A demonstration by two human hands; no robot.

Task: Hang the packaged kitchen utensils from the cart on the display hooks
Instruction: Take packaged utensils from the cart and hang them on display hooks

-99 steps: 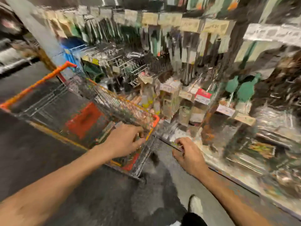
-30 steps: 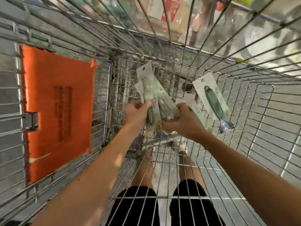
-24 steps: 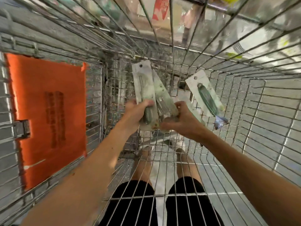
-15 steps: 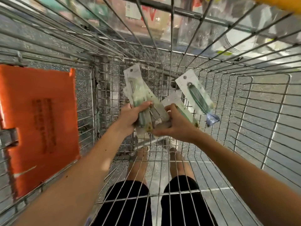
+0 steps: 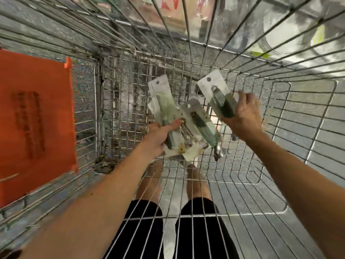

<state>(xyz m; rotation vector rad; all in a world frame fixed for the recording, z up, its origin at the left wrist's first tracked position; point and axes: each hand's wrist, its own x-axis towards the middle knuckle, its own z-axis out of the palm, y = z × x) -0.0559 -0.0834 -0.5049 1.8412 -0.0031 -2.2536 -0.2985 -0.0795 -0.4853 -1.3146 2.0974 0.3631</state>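
The left hand [image 5: 160, 136] is gripping fanned utensil packs [image 5: 164, 99] at centre — the right hand [image 5: 243, 116], just right, is clutching another pack [image 5: 214, 85]; cart wire [image 5: 127, 94] is surrounding both.

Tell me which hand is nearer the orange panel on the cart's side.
Left. The left hand, gripping several packaged utensils, lies to the right of the orange panel. The right hand, gripping one package, lies beyond it, farther right.

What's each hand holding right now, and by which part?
The left hand grips a fan of packaged utensils near their lower ends; the right hand grips one package around its lower half.
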